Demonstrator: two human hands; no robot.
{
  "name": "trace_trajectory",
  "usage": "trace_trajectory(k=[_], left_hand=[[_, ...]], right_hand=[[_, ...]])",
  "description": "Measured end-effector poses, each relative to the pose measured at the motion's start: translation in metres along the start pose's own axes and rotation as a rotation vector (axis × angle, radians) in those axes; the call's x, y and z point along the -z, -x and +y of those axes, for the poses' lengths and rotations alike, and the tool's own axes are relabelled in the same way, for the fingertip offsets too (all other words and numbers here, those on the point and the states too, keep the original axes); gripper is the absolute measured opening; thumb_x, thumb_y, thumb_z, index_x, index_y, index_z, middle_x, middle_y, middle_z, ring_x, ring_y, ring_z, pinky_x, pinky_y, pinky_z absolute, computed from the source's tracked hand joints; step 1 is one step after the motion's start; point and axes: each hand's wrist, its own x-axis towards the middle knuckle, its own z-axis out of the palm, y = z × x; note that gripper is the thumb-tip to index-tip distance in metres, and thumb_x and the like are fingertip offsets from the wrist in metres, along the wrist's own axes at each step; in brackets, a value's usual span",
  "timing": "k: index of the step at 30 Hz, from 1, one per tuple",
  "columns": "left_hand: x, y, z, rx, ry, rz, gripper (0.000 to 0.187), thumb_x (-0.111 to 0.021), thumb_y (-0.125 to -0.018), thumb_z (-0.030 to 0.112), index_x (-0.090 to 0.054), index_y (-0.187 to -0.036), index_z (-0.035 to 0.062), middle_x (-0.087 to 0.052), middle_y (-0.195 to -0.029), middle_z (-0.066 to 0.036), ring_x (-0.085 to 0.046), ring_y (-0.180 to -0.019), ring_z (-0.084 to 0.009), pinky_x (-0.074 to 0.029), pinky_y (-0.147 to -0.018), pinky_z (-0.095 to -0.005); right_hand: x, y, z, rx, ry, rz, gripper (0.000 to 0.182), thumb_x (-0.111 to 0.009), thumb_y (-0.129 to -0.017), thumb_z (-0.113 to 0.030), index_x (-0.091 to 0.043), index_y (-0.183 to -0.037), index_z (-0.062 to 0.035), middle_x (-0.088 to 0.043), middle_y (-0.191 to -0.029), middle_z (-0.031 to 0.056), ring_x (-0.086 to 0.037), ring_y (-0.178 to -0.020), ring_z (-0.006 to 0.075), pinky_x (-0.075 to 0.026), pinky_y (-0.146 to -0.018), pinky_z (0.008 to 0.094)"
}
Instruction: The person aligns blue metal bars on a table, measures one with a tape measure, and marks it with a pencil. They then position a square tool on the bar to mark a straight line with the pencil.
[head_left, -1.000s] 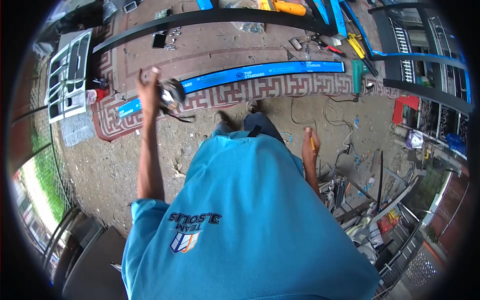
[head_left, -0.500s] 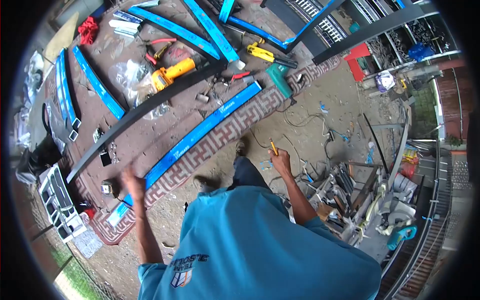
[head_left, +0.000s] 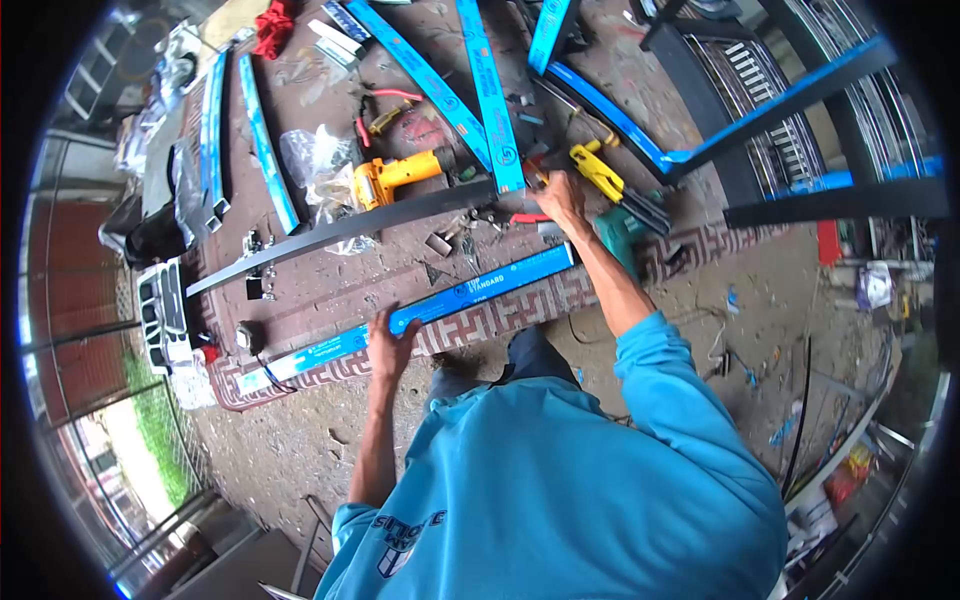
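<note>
A long metal bar in blue "Top Standard" wrap (head_left: 490,285) lies along the table's near edge. My left hand (head_left: 392,345) has its fingers closed over the middle of the bar. Farther up the table is my right hand (head_left: 560,198), its fingers closed around a yellow pencil that is mostly hidden. Beside that hand are the end of another blue-wrapped bar (head_left: 508,160) and a yellow-handled tool (head_left: 598,172). A green power tool (head_left: 617,240) sits just under my right forearm. A long dark bar (head_left: 340,237) runs beyond the near blue bar.
A yellow cordless drill (head_left: 400,180) lies past the dark bar, next to clear plastic bags (head_left: 315,160). Near the left end are a tape measure (head_left: 250,335) and a white-and-black slotted frame (head_left: 165,315). Dark metal frames (head_left: 830,205) stand at right.
My right hand has moved with the pencil from beside my body to over the table, near the bar ends. My left hand has shifted right along the bar. The view has turned.
</note>
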Motion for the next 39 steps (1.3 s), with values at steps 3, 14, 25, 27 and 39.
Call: trace_trajectory(k=[3, 14, 25, 27, 39], left_hand=[[-0.049, -0.025, 0.039, 0.026, 0.09, 0.053, 0.048, -0.069, -0.076, 0.029, -0.058, -0.113, -0.0002, -0.06, -0.11, -0.019, -0.054, -0.104, -0.0349, -0.042, -0.091, -0.0403], [-0.114, -0.124, 0.099, -0.158, -0.195, -0.078, 0.079, -0.07, -0.072, 0.04, -0.033, -0.136, 0.0111, -0.05, -0.121, -0.02, -0.045, -0.111, -0.0393, -0.032, -0.092, -0.0533], [-0.132, -0.142, 0.121, -0.065, 0.081, 0.072, 0.078, -0.06, -0.076, 0.054, -0.034, -0.133, 0.007, -0.047, -0.121, -0.026, -0.045, -0.107, -0.0447, -0.036, -0.088, -0.0552], [-0.138, -0.147, 0.117, -0.059, 0.068, 0.033, 0.078, -0.058, -0.076, 0.056, -0.037, -0.132, 0.006, -0.044, -0.126, -0.027, -0.04, -0.115, -0.0453, -0.033, -0.093, -0.0559], [-0.133, -0.157, 0.132, -0.27, -0.058, -0.395, 0.056, -0.064, -0.076, 0.04, -0.049, -0.125, 0.0177, -0.038, -0.135, -0.021, -0.035, -0.122, -0.0433, -0.037, -0.091, -0.0563]], right_hand=[[-0.019, -0.003, 0.011, 0.061, 0.094, 0.037, 0.064, -0.08, -0.062, -0.04, -0.056, -0.107, -0.0015, -0.061, -0.1, 0.022, -0.059, -0.095, 0.0392, -0.048, -0.074, 0.0452], [-0.002, -0.019, 0.044, 0.049, 0.148, 0.031, 0.049, -0.076, -0.065, -0.027, -0.059, -0.105, -0.0041, -0.057, -0.104, 0.0208, -0.06, -0.093, 0.0374, -0.049, -0.073, 0.0451], [-0.037, -0.021, 0.019, 0.204, 0.02, 0.21, 0.011, -0.061, -0.074, -0.011, -0.063, -0.081, -0.0031, -0.063, -0.082, 0.0189, -0.063, -0.077, 0.0347, -0.05, -0.063, 0.0454], [-0.03, -0.017, 0.013, 0.321, 0.272, 0.133, 0.029, -0.066, -0.072, -0.023, -0.063, -0.089, 0.0015, -0.063, -0.088, 0.0217, -0.063, -0.079, 0.0377, -0.049, -0.063, 0.0479], [0.009, -0.025, 0.031, 0.207, 0.415, -0.246, 0.027, -0.067, -0.066, -0.02, -0.068, -0.089, -0.0055, -0.066, -0.086, 0.0212, -0.064, -0.086, 0.0368, -0.05, -0.069, 0.0472]])
